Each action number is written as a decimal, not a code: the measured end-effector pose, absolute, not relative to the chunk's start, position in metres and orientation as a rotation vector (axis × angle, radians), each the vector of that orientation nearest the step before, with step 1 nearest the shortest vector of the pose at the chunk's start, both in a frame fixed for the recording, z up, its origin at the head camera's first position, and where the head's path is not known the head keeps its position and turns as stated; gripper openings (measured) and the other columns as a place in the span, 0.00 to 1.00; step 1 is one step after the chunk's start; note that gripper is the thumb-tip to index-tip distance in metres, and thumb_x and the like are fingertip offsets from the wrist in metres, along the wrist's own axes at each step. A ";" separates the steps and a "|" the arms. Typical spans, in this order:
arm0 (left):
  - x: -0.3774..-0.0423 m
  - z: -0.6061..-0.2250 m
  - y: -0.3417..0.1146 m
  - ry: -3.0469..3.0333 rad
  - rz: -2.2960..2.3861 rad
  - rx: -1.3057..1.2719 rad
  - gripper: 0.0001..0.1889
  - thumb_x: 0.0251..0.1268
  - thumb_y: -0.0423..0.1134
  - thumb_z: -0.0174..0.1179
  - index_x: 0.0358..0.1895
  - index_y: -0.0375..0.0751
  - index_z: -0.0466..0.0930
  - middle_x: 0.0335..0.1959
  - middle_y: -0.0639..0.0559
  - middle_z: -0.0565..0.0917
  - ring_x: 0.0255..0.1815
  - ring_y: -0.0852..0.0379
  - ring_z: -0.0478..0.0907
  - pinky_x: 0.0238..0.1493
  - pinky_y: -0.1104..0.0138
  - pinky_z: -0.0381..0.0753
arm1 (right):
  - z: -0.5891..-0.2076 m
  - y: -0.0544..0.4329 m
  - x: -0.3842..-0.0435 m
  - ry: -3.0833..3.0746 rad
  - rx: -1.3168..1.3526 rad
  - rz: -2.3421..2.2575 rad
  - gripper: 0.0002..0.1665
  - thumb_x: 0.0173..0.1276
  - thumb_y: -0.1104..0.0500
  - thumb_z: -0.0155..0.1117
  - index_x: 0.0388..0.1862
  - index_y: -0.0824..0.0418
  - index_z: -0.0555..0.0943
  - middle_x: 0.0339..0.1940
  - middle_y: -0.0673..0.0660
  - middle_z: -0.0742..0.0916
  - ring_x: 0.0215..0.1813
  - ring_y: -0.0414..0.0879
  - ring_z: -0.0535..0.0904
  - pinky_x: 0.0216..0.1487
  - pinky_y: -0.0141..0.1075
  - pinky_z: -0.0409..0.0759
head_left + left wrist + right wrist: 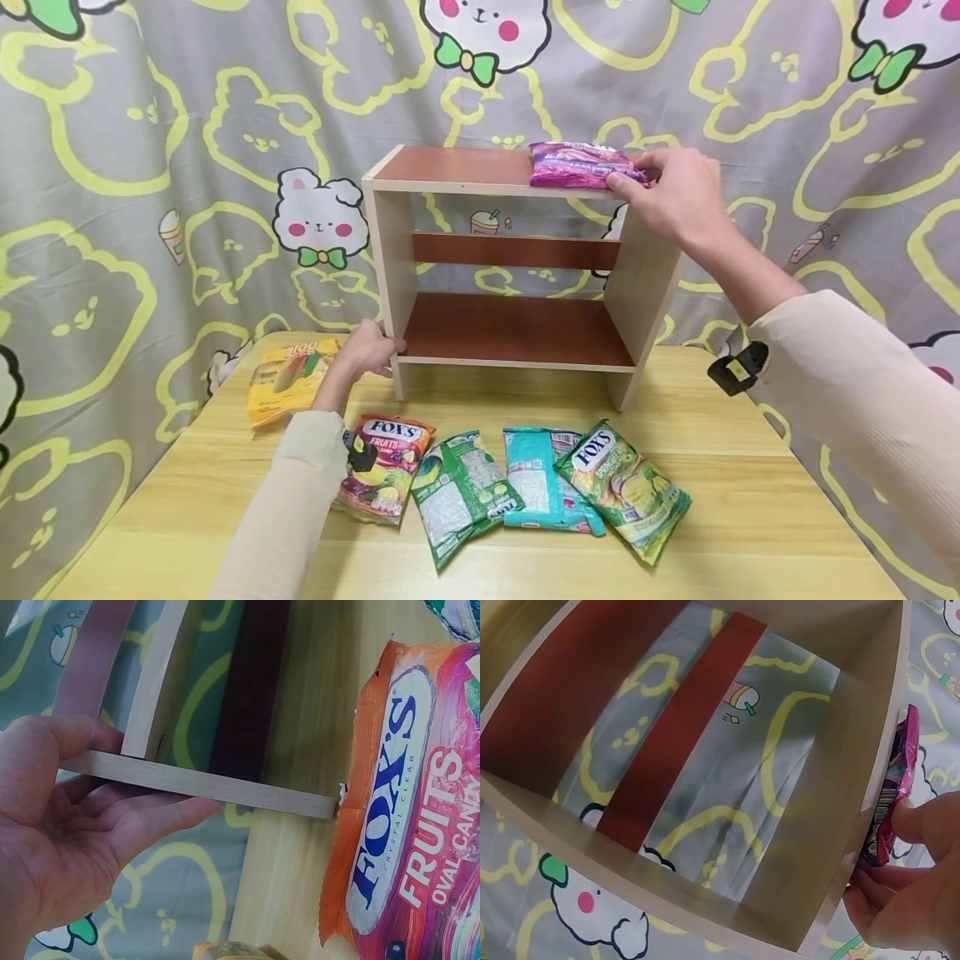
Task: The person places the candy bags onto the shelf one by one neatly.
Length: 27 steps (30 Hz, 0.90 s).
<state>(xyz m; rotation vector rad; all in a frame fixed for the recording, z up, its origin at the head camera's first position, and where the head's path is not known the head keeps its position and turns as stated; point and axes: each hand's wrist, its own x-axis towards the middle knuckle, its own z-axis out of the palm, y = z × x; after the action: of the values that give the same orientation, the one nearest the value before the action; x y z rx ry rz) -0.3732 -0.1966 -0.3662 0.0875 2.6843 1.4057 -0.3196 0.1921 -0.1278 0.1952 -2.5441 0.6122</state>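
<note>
A small wooden shelf (517, 333) with brown boards and pale side panels stands upright on the table. On the right part of its top lies a pink-purple candy bag (573, 167). My right hand (678, 196) pinches the bag's right end between thumb and fingers; in the right wrist view the bag (895, 787) lies flat along the top board, and some fingertips are beside the shelf's edge. Low on the left side, my left hand (367, 348) grips the side panel (217, 785), thumb on one face and fingers on the other, as the left wrist view shows.
In front of the shelf lie a Fox's fruits candy bag (382, 471), a green bag (465, 496), a teal bag (536, 483) and a yellow-green Fox's bag (626, 492). A yellow bag (288, 383) lies left of the shelf. A patterned curtain (247, 108) hangs behind.
</note>
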 end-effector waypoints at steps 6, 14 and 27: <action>-0.374 -0.367 -0.197 2.683 1.406 0.082 0.23 0.71 0.37 0.55 0.63 0.25 0.73 0.57 0.28 0.80 0.52 0.38 0.83 0.42 0.55 0.90 | -0.133 0.191 -0.319 -2.513 0.224 0.596 0.33 0.75 0.44 0.56 0.66 0.68 0.78 0.58 0.72 0.84 0.61 0.64 0.73 0.61 0.56 0.66; -0.374 -0.368 -0.198 2.687 1.411 0.084 0.22 0.71 0.37 0.55 0.62 0.24 0.74 0.55 0.28 0.80 0.49 0.40 0.83 0.40 0.57 0.90 | -0.139 0.177 -0.313 -2.423 0.202 0.544 0.35 0.75 0.50 0.55 0.72 0.71 0.69 0.68 0.74 0.76 0.69 0.69 0.65 0.67 0.58 0.65; -0.374 -0.367 -0.197 2.684 1.415 0.086 0.23 0.71 0.36 0.55 0.63 0.24 0.73 0.56 0.27 0.80 0.49 0.40 0.83 0.40 0.57 0.90 | -0.170 0.153 -0.297 -2.410 0.436 0.260 0.37 0.70 0.62 0.55 0.77 0.58 0.62 0.68 0.75 0.69 0.65 0.71 0.61 0.72 0.60 0.58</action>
<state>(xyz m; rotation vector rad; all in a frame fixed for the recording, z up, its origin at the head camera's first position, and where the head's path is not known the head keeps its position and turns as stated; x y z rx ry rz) -0.3741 -0.1974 -0.3669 0.0859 2.6845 1.4152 -0.2970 0.1533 -0.1696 0.4364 -2.4097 0.2602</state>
